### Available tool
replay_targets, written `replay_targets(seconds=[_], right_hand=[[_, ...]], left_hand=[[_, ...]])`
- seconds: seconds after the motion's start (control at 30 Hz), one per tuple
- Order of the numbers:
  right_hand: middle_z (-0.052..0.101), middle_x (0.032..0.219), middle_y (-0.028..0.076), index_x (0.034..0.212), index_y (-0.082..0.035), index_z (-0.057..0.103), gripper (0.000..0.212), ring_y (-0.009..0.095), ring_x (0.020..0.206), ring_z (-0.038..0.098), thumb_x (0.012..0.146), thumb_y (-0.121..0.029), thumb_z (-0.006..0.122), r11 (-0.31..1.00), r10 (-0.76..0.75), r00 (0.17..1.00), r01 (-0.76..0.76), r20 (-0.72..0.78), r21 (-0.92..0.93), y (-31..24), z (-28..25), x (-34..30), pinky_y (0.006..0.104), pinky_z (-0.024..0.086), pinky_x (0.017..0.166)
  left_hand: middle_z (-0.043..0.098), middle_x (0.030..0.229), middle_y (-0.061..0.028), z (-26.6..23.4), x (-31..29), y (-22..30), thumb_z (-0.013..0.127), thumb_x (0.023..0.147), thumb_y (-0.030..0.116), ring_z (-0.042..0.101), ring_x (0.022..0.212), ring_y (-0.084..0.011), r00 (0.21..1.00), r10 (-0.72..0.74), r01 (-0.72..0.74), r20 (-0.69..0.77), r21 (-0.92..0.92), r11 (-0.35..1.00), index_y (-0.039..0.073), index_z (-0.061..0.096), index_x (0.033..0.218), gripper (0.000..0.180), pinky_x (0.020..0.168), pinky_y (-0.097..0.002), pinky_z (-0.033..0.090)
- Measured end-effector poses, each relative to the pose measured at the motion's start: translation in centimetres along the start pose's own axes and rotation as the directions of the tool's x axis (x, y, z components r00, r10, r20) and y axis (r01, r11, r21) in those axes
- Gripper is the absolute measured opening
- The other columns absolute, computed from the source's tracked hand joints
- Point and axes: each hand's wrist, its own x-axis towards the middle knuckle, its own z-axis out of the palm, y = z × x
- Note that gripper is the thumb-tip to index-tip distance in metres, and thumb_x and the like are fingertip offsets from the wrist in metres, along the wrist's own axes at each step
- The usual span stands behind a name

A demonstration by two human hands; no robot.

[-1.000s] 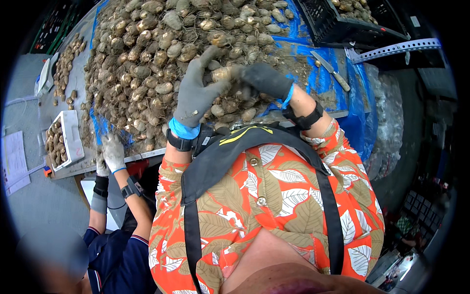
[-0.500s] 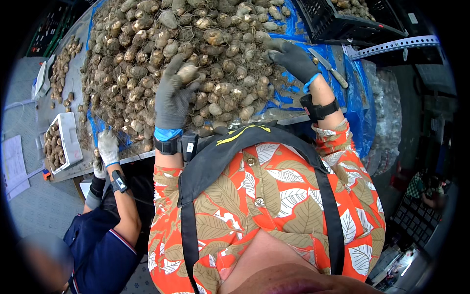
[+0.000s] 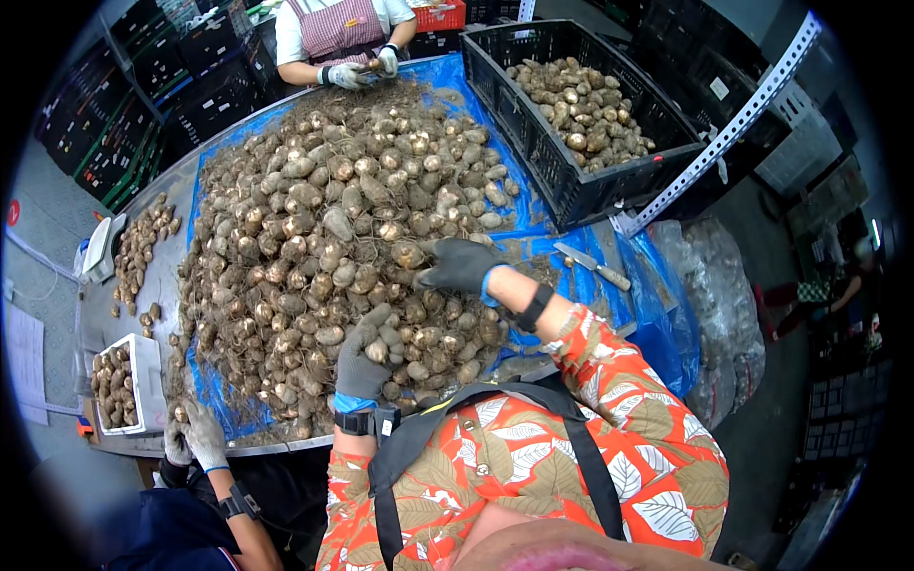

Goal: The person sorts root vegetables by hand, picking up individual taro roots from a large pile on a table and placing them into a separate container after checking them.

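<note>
A large heap of brown, hairy taros covers the table before me. Over its near edge, my left hand, in a grey glove, is closed around a taro with a pale patch. My right hand, in a dark glove, reaches leftward over the heap. Its fingers are stretched out beside a larger taro; nothing shows in its grasp, though the fingertips are partly hidden among the taros.
A knife lies on the blue sheet at right. Behind it stands a black crate of taros, beside a perforated metal post. A white box sits left. Co-workers' gloved hands are at lower left and far side.
The view has shifted, bringing in the far co-worker and more of the crate. My right hand has moved left across the heap. My left hand still holds a taro.
</note>
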Motion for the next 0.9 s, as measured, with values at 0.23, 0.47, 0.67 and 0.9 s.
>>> replay_targets(seconds=[0.23, 0.47, 0.67, 0.9], right_hand=[[0.065, 0.099, 0.023, 0.092, 0.001, 0.067, 0.051, 0.036, 0.095, 0.063, 0.069, -0.044, 0.073, 0.971, 0.001, 0.991, -0.033, -0.137, -0.235, -1.7, 2.1, 3.2, 0.0426, 0.050, 0.083], [0.067, 0.092, 0.021, 0.103, 0.003, 0.064, 0.045, 0.035, 0.085, 0.065, 0.078, -0.034, 0.067, 0.997, -0.025, 0.998, 0.021, -0.053, -0.076, 0.9, 2.2, 2.5, 0.0413, 0.051, 0.078], [0.067, 0.093, 0.022, 0.122, 0.005, 0.055, 0.059, 0.032, 0.085, 0.067, 0.080, -0.035, 0.065, 0.978, 0.125, 0.992, -0.122, -0.009, 0.169, -1.0, -0.2, -4.5, 0.0401, 0.052, 0.077], [0.066, 0.088, 0.014, 0.108, 0.003, 0.057, 0.035, 0.020, 0.078, 0.067, 0.093, -0.029, 0.057, 0.756, 0.194, 0.981, -0.155, 0.009, 0.636, 8.3, 3.2, -4.3, 0.0329, 0.056, 0.068]], left_hand=[[0.056, 0.078, -0.0070, 0.2, -0.7, 0.2, 0.052, 0.090, 0.015, 0.054, 0.062, -0.0149, 0.972, -0.031, -0.069, 0.232, 0.412, 0.909, -0.004, 0.032, 0.141, 0.057, 0.055, -0.0251, 0.046], [0.063, 0.108, -0.0116, 0.4, -1.1, 0.8, 0.056, 0.087, 0.006, 0.060, 0.080, -0.0122, 0.995, -0.092, 0.063, 0.044, 0.445, 0.894, -0.005, 0.043, 0.134, 0.050, 0.068, -0.0235, 0.051], [0.066, 0.094, -0.0082, 2.3, -0.1, 0.8, 0.053, 0.095, 0.020, 0.057, 0.071, -0.0108, 0.997, -0.014, -0.033, 0.072, 0.613, 0.789, -0.004, 0.052, 0.127, 0.041, 0.066, -0.0240, 0.048], [0.066, 0.091, -0.0075, 1.1, 1.2, 0.1, 0.050, 0.097, 0.021, 0.059, 0.074, -0.0113, 0.993, -0.032, -0.046, 0.117, 0.609, 0.792, -0.002, 0.060, 0.119, 0.033, 0.067, -0.0243, 0.050]])
